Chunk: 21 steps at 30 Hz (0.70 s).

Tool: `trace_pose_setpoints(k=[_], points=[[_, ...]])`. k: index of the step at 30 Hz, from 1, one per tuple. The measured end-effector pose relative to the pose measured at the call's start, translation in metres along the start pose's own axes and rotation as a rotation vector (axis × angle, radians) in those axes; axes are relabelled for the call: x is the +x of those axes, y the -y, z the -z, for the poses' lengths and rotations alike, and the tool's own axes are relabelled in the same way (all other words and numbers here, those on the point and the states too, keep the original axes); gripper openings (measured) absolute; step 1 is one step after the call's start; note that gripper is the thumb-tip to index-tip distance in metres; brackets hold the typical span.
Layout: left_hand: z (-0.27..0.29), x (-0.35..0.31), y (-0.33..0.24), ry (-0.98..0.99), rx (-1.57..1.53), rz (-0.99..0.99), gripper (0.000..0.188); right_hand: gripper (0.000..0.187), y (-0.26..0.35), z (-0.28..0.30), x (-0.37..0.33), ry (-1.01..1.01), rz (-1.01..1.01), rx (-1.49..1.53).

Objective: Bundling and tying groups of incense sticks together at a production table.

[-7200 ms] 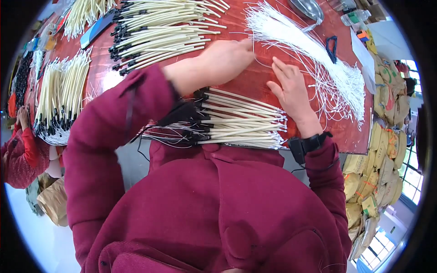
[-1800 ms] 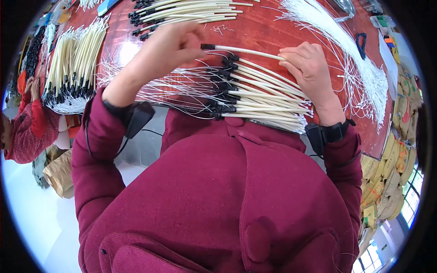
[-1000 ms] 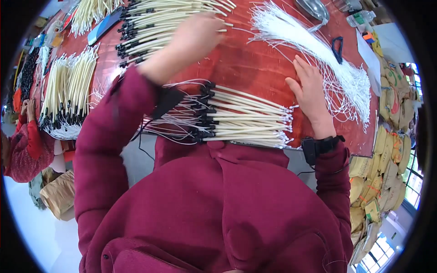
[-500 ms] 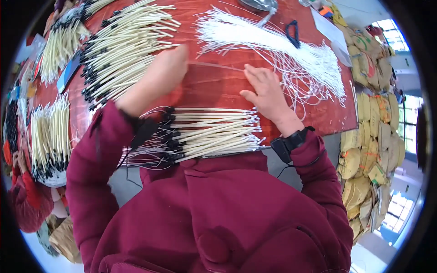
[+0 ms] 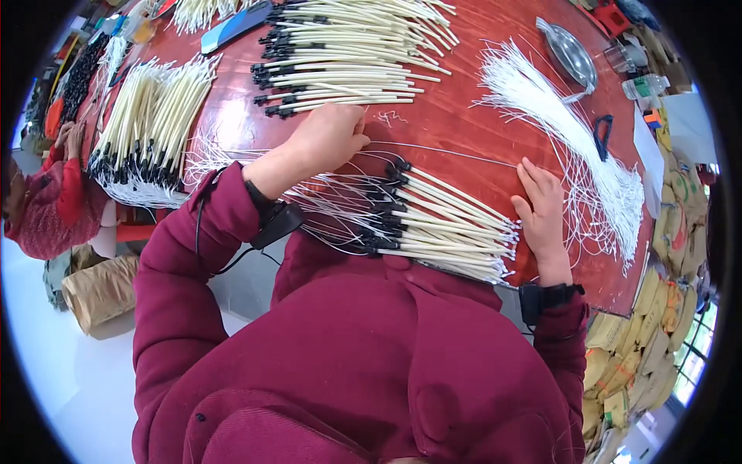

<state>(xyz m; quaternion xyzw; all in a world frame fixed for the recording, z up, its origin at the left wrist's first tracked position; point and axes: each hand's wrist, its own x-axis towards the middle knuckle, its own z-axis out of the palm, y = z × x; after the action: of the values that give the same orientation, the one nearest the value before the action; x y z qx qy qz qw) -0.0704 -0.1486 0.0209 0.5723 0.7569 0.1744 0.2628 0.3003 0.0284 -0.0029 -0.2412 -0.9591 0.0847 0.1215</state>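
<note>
My left hand (image 5: 328,138) is closed in a pinch on a thin white cord (image 5: 440,149), above the black ends of the nearest pile. The cord runs nearly straight across the red table to the fingertips of my right hand (image 5: 541,203). That hand lies with fingers stretched out and thumb apart, beside the white-tipped ends of the pile. Between my hands and body lies this pile of cream-coloured rods (image 5: 448,220) with black end pieces. Loose thin white cords (image 5: 328,203) trail leftward from those black ends, under my left forearm.
A larger batch of cream rods (image 5: 352,58) covers the far middle of the red table (image 5: 464,116). At right lie a white cord bundle (image 5: 568,127), a dark loop (image 5: 603,138) and a metal dish (image 5: 568,56). Another person's hands (image 5: 71,139) are at far left.
The view has turned, shifting the table's contents rightward. My left hand has moved left past the pile's black ends, and a longer stretch of cord now shows between my hands.
</note>
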Motion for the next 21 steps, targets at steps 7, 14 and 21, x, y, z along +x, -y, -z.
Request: trace_pose_setpoints(k=[7,14,21], points=[[0.022,0.028,0.014,-0.426,0.364,-0.199,0.015,0.051,0.004,-0.001,0.002,0.0,-0.012,0.062],[0.017,0.074,0.042,-0.395,0.556,-0.313,0.015,0.05,0.004,-0.003,0.001,-0.013,-0.026,0.077],[0.026,0.06,0.018,-0.475,0.461,-0.357,0.012,0.047,0.004,-0.005,0.0,-0.028,-0.036,0.088]])
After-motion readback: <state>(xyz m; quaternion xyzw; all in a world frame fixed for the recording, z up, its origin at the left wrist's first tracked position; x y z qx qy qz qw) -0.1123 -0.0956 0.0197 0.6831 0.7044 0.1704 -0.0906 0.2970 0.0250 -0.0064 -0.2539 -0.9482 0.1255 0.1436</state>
